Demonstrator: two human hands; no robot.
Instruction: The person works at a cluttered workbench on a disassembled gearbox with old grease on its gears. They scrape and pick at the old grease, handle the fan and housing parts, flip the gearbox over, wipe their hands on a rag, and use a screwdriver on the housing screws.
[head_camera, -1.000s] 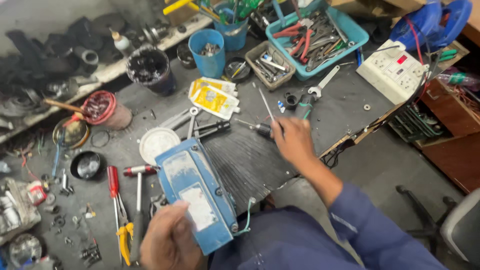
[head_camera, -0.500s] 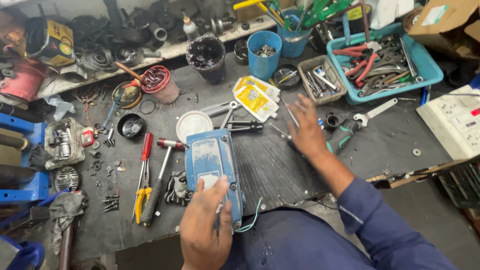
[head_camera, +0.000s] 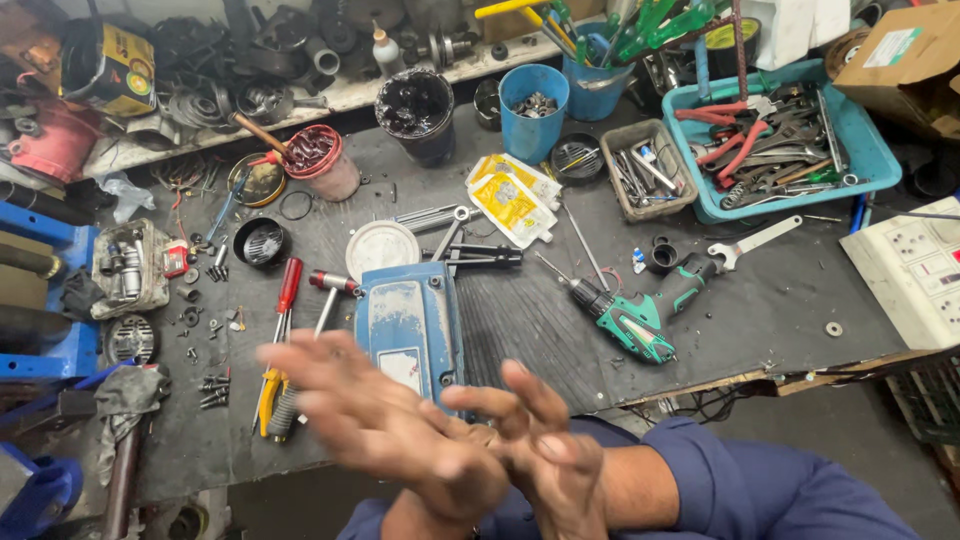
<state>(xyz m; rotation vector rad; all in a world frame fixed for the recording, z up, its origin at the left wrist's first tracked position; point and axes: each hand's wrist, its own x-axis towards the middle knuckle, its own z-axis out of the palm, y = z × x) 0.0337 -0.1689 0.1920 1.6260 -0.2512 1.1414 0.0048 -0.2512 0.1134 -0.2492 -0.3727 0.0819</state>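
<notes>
Right hand let go of drill, left hand came off blue casing. Both hands met at near edge, fingers spread, empty, blurred. Casing lay mid-counter, drill just right of it. Work paused, looked like.

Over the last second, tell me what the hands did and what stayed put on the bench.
The right hand drew back from beside the green drill and the left hand lifted off the blue housing; both now meet in front of the body, open, fingers spread, holding nothing, the left one blurred. The blue housing, the drill, the red-handled screwdriver and the yellow pouches lie as before on the workbench.
</notes>
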